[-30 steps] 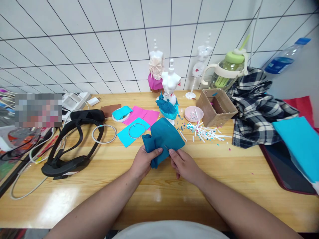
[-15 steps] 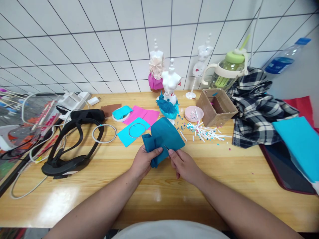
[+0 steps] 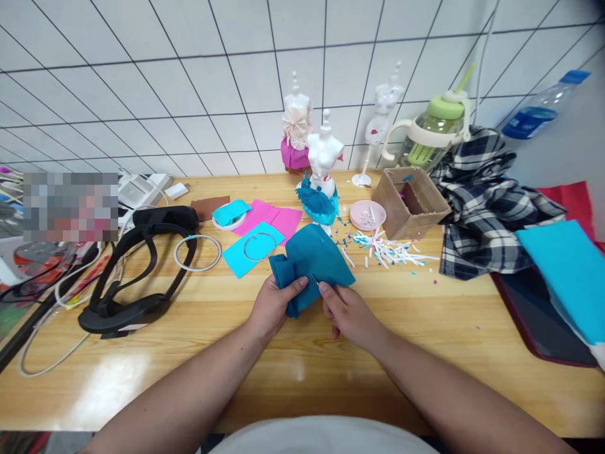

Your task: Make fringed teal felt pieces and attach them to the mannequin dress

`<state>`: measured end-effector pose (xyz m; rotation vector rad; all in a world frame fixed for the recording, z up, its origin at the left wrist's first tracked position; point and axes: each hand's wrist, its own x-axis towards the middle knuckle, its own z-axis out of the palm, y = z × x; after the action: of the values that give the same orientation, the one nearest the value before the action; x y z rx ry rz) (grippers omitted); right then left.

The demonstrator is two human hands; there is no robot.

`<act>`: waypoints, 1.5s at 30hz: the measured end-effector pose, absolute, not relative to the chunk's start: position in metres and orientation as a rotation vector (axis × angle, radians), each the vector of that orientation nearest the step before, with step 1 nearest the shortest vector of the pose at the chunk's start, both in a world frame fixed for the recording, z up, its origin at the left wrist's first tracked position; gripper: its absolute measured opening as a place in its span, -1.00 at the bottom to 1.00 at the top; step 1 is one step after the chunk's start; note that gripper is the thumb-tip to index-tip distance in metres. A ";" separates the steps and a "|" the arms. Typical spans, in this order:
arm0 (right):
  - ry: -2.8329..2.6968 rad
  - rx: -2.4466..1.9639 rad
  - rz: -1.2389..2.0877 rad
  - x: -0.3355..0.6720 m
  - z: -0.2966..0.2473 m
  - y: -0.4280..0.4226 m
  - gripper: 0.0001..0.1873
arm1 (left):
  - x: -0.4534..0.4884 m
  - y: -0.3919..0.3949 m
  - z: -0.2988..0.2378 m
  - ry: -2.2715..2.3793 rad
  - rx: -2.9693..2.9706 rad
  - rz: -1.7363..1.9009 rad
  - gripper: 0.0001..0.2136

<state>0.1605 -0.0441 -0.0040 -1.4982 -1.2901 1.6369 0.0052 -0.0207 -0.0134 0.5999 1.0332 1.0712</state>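
Observation:
A teal sheet of cloth or paper [image 3: 317,252], gathered into folds along its left side, is held above the table. My left hand [image 3: 274,302] is closed on the folded part, with its thumb pressed flat on top. My right hand [image 3: 347,312] pinches a small tool with a thin pointed metal tip [image 3: 315,279], which lies against the teal sheet near my left thumb. The rest of that tool is hidden in the fingers. Just behind the sheet stands a white mini mannequin [image 3: 325,154] wearing a ruffled teal skirt [image 3: 317,200].
Paper strips [image 3: 390,249], a pink dish [image 3: 367,215] and a cardboard box [image 3: 411,205] lie to the right. Left are a blue sheet [image 3: 236,255] with a metal hoop, a white ring [image 3: 178,258] and a black headset [image 3: 125,318]. Two more mannequins stand behind.
The right corner of the teal sheet has shifted slightly right and down. Both hands keep nearly the same place and grip.

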 end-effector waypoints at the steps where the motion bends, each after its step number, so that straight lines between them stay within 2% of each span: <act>1: -1.287 -1.498 1.638 0.160 -0.004 -0.044 -0.47 | 0.005 -0.021 -0.013 1.034 0.602 1.071 -0.70; 15: -1.296 -1.524 1.644 0.159 -0.003 -0.044 -0.48 | 0.007 -0.022 -0.016 1.021 0.621 1.092 -0.77; 45: -1.241 -1.523 1.686 0.157 -0.008 -0.046 -0.42 | 0.008 -0.023 -0.012 1.008 0.607 1.112 -0.77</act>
<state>0.1572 -0.0455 -0.0079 -1.5231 -1.2408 1.6860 0.0082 -0.0233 -0.0124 0.6068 1.0080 1.1118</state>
